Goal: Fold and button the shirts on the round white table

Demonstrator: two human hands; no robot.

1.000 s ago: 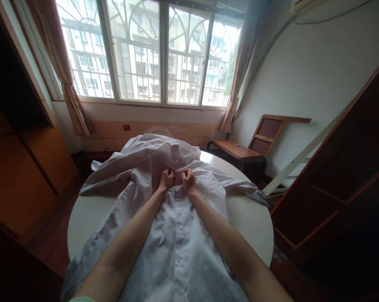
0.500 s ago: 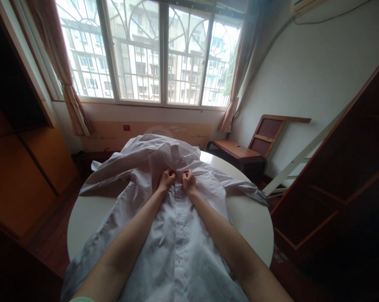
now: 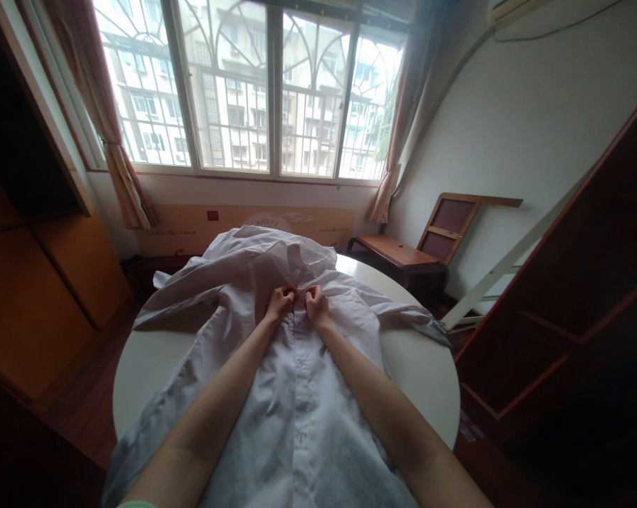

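Both hands are staying put: left hand (image 3: 278, 303) and right hand (image 3: 317, 304) are still pinching the white cotton button shirt (image 3: 297, 395), fingers curled tight, mid round white bench (image 3: 424, 374).

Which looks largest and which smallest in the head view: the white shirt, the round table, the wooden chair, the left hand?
1. white shirt, though nearness to the camera enlarges it
2. round table, partly covered by the shirt
3. wooden chair, farther away, so unsure
4. left hand, clearly smallest
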